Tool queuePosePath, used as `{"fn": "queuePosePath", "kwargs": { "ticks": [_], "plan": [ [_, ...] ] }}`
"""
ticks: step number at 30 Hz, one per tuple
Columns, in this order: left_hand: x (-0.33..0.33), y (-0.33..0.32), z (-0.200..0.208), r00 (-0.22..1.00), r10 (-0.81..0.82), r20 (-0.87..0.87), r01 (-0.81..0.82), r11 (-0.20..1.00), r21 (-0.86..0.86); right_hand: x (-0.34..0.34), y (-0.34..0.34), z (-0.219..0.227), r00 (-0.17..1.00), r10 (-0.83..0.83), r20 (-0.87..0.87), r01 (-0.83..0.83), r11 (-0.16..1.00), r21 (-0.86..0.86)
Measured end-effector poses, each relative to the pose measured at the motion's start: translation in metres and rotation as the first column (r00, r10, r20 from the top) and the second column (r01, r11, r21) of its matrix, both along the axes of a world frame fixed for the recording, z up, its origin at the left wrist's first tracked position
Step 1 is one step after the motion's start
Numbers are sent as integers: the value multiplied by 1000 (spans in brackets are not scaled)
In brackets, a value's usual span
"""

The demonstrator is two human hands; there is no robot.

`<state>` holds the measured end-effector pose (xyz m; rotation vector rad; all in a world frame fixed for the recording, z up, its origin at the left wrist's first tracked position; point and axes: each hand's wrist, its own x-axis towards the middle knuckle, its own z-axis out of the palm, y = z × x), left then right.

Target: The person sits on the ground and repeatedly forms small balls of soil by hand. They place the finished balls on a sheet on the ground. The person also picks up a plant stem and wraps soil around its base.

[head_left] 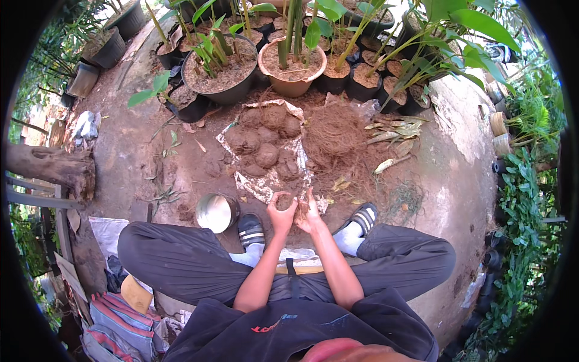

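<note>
Several brown balls (pixel 266 155) on sheet (pixel 256 187) | fibre heap (pixel 336 133) right | potted plants (pixel 292 75) beyond

Whatever lies between the person's left hand (pixel 281 212) and right hand (pixel 309 215) is too small and too covered by the fingers to tell. Brown lumps (pixel 266 155) hide much of the sheet (pixel 260 187) beneath them. Trousers (pixel 175 256) and forearms partly hide a pale thing (pixel 306 259) between the legs. The print (pixel 274 324) on the shirt is blurred. The upper edge cuts off some leaves (pixel 443 11); the dark rim crops the log (pixel 51 168), and the lower edge the striped bag (pixel 117 326).
</note>
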<state>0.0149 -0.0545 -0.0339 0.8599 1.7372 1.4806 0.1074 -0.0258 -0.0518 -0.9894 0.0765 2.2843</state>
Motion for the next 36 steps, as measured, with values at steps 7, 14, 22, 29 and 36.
{"fn": "queuePosePath", "kwargs": {
  "ticks": [7, 14, 22, 29, 36],
  "plan": [
    [-17, 0, -60, 790, 357, 499, -277, 933, -229, -22, -6, -13, 899, 80, 430, -148, 981, 127],
    [-14, -3, -64, 637, 290, 715, -160, 956, -245, -39, -12, -7, 678, -275, 682, -206, 819, 535],
    [11, 3, -36, 794, 89, 602, -63, 996, -64, -30, -11, -27, 795, -422, 436, 201, 861, 467],
    [6, -5, -7, 852, -387, -352, 359, 922, -145, -18, -20, -58, 894, -315, 319, 233, 934, 271],
    [8, -7, -18, 795, -494, -353, 408, 865, -291, -8, -22, -53, 904, -239, 355, 159, 958, 240]
  ]
}}
